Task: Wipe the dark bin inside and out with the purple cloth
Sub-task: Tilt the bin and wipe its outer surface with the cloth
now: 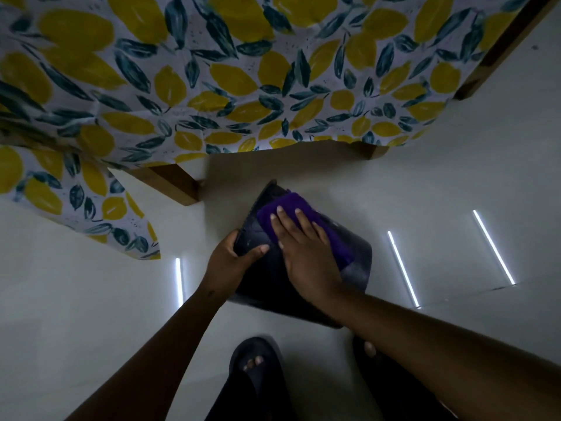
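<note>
Head view, looking down on a pale glossy floor (455, 177). Dark bin (355, 268) tipped on its side at centre, held off the floor in front of the person, its rim toward the far left. Left hand (226, 262) wrapped around the bin's near-left edge, thumb pressed on the outer wall, other fingers curled out of sight, possibly inside the rim, though too dim to be sure. Right hand (306, 253) laid flat on the purple cloth (291, 208), fingers spread fairly wide and pressing the cloth against the bin's upturned outer side. Cloth poking out past the fingertips toward the far end and again along the right of the palm. Lemon-print tablecloth (212, 71) hanging over a wooden table across the far half, one wooden leg (173, 183) just left of the bin. Dark sandal (258, 366) with toes showing at the near edge. Bright strip reflections (403, 268) on the floor to the right.
</note>
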